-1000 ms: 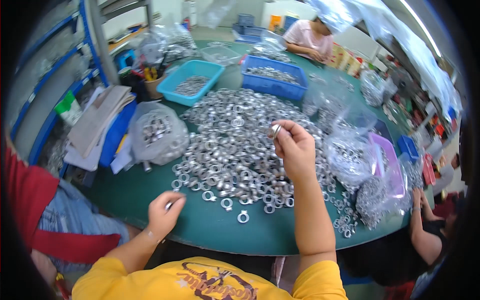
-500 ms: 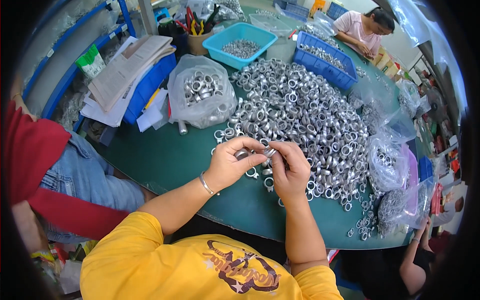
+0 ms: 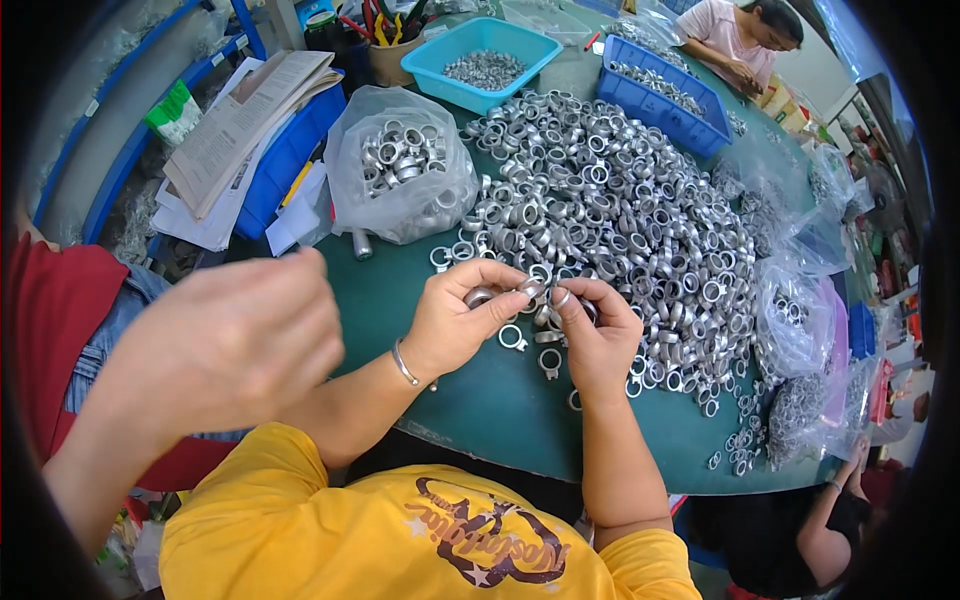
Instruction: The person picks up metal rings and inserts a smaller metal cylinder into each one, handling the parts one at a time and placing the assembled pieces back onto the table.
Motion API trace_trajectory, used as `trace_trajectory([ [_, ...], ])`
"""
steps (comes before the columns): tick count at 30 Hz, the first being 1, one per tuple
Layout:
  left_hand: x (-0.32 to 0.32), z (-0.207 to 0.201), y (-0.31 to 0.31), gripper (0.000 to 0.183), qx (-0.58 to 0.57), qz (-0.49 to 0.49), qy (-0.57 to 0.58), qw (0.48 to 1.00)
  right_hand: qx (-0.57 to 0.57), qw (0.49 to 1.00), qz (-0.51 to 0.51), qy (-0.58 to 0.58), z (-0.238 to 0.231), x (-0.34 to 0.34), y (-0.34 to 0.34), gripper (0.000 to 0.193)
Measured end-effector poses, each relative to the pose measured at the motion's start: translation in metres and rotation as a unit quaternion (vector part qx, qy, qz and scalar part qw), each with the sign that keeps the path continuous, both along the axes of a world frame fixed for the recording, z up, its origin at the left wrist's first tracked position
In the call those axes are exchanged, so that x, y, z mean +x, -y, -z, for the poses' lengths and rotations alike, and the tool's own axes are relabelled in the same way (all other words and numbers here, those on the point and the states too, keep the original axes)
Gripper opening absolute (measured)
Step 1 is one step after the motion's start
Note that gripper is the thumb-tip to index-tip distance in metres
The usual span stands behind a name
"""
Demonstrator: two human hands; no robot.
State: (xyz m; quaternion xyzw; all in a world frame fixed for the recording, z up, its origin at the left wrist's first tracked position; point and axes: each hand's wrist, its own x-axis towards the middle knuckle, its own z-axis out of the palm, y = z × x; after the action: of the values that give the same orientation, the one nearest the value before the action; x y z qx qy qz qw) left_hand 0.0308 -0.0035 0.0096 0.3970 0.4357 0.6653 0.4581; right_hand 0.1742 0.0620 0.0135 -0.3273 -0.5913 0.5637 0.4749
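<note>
Both arms reach forward and bend in. The left hand (image 3: 455, 325) and right hand (image 3: 592, 340) meet, fingertips pinched together.

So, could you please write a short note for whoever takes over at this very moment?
Left hand: pinches a silver metal ring above the green table.
Right hand: fingertips meet the left's at that ring; whether it grips a piece of its own is unclear.
Things: large loose heap of rings just beyond both hands; more in a clear bag, a turquoise tray and a blue crate.
Done: some rings bagged.
Left: most rings lie loose.
Note: a third hand, blurred, is close on the left.
</note>
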Motion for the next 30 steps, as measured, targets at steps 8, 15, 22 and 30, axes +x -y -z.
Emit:
trace_trajectory([
  [8, 0.005, 0.0, 0.0, 0.014, 0.015, -0.029, 0.007, 0.999, 0.148, 0.988, 0.039, 0.017, 0.0, -0.001, 0.002, 0.008],
  [15, 0.002, 0.014, 0.005, 0.018, 0.099, 0.01, 0.021, 0.995, 0.25, 0.966, 0.057, 0.022, -0.002, 0.0, 0.004, 0.012],
  [22, -0.033, -0.012, -0.002, 0.017, -0.192, 0.242, 0.397, 0.864, 0.438, 0.895, 0.078, 0.017, -0.019, -0.017, 0.008, 0.027],
  [30, -0.041, -0.103, 0.011, 0.014, -0.394, 0.003, 0.908, -0.143, 0.49, 0.871, 0.031, 0.022, -0.038, -0.045, -0.002, 0.026],
])
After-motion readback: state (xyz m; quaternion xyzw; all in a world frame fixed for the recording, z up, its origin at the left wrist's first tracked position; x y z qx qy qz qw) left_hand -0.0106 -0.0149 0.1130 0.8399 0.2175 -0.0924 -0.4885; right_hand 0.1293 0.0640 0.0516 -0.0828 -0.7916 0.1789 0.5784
